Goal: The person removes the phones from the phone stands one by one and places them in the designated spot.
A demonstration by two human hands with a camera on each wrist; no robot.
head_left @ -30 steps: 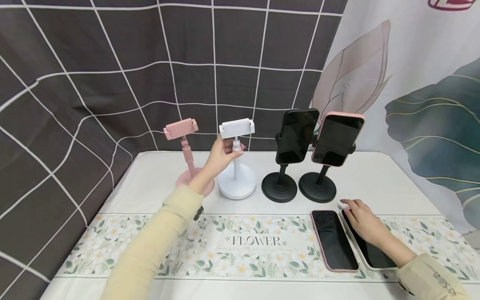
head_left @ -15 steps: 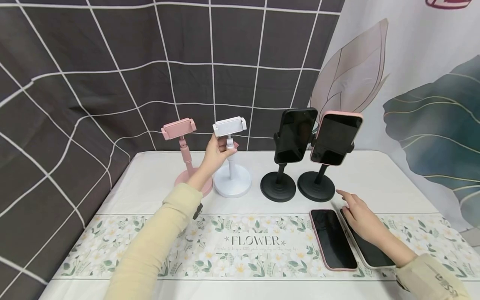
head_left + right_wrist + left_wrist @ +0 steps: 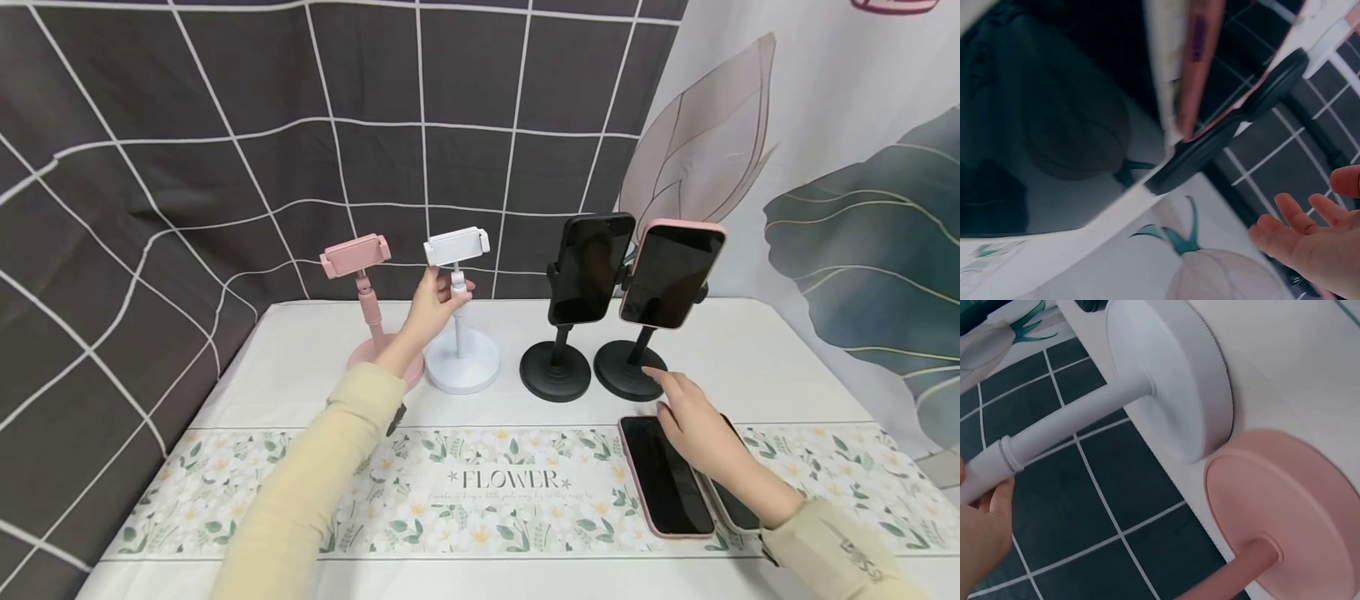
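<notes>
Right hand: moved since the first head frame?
Yes, left and slightly forward: in the head view, its fingertips were just right of the base of the rightmost black stand; now the right hand overlaps it.

Head view bright, even — wrist views dimmer, softer.

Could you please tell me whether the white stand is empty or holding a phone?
Empty: the white stand's clamp is bare from end to end, and the left hand grips the post just below.
</notes>
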